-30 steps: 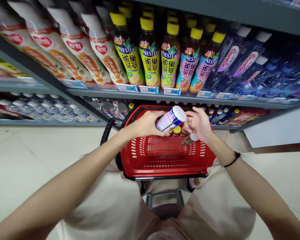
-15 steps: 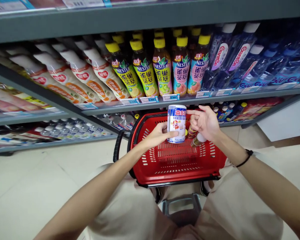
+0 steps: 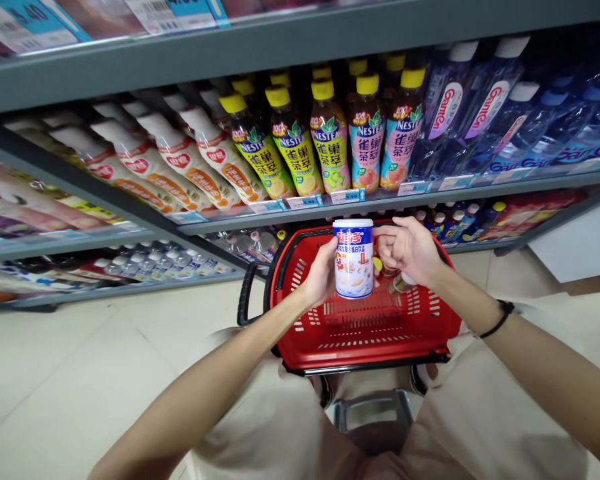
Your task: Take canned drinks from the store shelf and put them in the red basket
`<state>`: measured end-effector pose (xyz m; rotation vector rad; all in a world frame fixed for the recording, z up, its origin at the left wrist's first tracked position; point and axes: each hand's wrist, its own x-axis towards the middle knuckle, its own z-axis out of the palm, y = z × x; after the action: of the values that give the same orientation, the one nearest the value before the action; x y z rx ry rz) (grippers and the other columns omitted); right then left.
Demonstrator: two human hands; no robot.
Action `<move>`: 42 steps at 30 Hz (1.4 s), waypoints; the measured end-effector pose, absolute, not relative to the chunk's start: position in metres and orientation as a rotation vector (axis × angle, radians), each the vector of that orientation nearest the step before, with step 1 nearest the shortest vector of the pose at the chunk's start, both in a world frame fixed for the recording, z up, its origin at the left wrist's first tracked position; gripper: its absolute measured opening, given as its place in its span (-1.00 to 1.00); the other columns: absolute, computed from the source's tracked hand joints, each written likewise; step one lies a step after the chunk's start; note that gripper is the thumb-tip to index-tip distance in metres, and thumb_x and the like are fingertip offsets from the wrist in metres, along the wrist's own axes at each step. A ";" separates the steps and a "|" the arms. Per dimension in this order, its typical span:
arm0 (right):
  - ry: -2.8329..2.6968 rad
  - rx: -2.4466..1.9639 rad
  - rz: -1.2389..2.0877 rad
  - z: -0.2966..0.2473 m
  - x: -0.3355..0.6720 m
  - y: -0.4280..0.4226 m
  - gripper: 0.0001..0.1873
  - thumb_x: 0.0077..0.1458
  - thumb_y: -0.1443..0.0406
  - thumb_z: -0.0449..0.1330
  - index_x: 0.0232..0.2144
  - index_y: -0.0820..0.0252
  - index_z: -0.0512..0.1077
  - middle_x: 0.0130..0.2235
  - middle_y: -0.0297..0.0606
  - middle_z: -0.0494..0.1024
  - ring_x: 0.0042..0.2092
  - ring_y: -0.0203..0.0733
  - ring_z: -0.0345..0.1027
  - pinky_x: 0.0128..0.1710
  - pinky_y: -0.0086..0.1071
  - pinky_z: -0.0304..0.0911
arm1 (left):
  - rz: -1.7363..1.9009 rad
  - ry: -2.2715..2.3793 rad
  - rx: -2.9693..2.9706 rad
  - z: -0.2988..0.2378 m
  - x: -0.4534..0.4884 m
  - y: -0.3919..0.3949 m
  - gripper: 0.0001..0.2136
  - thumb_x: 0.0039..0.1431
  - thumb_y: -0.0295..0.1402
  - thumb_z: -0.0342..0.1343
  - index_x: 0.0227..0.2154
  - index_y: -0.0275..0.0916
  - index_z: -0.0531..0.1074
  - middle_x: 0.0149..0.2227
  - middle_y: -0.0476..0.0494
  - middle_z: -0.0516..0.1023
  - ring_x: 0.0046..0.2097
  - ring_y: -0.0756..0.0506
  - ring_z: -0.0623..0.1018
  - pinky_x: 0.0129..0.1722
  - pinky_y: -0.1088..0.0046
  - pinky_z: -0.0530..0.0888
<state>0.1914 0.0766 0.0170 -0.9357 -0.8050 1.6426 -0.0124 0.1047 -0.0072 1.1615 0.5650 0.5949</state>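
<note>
Shop aisle; grey metal shelves (image 3: 330, 203) of bottled drinks behind. Red slotted plastic basket (image 3: 370, 347) sits below hands. Left hand (image 3: 320, 275) wraps white-and-blue cylindrical drink can (image 3: 353, 263), upright above basket. Right hand (image 3: 411, 250) loosely curled, empty, forefinger at can rim. Judged best: firm grip, can level. Second ago can tilted; now upright.

Tea bottles (image 3: 330, 143) beside water bottles (image 3: 485, 113) on shelf (image 3: 530, 183)

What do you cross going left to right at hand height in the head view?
In order: black basket handle → left hand, gripping the can → can, upright over the red basket → right hand, forefinger at the can's rim → black wristband.
</note>
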 end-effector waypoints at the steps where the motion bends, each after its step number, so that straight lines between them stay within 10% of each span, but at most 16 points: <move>1: -0.811 -0.933 1.642 0.017 0.191 0.077 -0.52 0.09 -0.04 0.14 -0.27 0.28 0.51 -0.58 -0.29 0.38 -0.65 -0.28 0.10 -0.65 -0.38 -0.22 | 0.595 0.576 1.168 -0.007 -0.013 0.105 -0.15 0.16 0.40 -0.17 0.10 -0.25 0.48 -0.13 -0.39 0.68 -0.05 -0.41 0.67 -0.11 -0.01 0.57; 7: -0.820 -0.934 1.642 0.017 0.191 0.076 -0.53 0.11 -0.03 0.13 -0.26 0.27 0.50 -0.58 -0.29 0.38 -0.64 -0.28 0.08 -0.65 -0.38 -0.22 | 0.575 0.609 1.142 -0.004 -0.015 0.103 -0.02 0.15 0.49 -0.39 0.12 -0.27 0.47 -0.17 -0.39 0.67 -0.11 -0.37 0.67 -0.14 0.02 0.58; 22: -0.943 -1.047 1.554 0.014 0.184 0.075 -0.53 0.05 -0.09 0.25 -0.39 0.22 0.45 -0.61 -0.30 0.40 -0.65 -0.32 0.15 -0.69 -0.46 -0.10 | 0.414 0.506 0.935 -0.012 -0.012 0.101 -0.05 0.08 0.51 -0.19 -0.02 -0.33 0.53 -0.21 -0.44 0.68 -0.16 -0.39 0.68 -0.21 0.08 0.61; 31: -1.051 -1.245 1.292 -0.005 0.188 0.084 -0.46 0.11 -0.18 0.25 -0.46 0.17 0.43 -0.52 -0.23 0.49 -0.45 -0.20 0.38 -0.53 -0.44 0.22 | 0.608 0.516 0.974 -0.021 -0.001 0.102 -0.30 0.23 0.19 0.08 0.15 -0.36 0.47 0.06 -0.39 0.65 0.12 -0.43 0.60 0.17 -0.05 0.49; 42: -0.368 -1.043 1.492 -0.022 0.166 0.086 -0.45 0.32 -0.12 -0.01 -0.19 0.19 0.51 -0.32 -0.20 0.65 -0.26 -0.09 0.55 -0.18 -0.29 0.50 | 0.690 0.695 1.373 -0.016 -0.006 0.093 -0.33 0.23 -0.06 0.24 0.28 -0.39 0.38 0.14 -0.44 0.58 -0.01 -0.27 0.65 -0.06 0.17 0.63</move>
<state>0.1662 0.0863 -0.0217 -1.0425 -0.3676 1.4923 -0.0062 0.0934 -0.0164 1.3729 0.6949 0.6903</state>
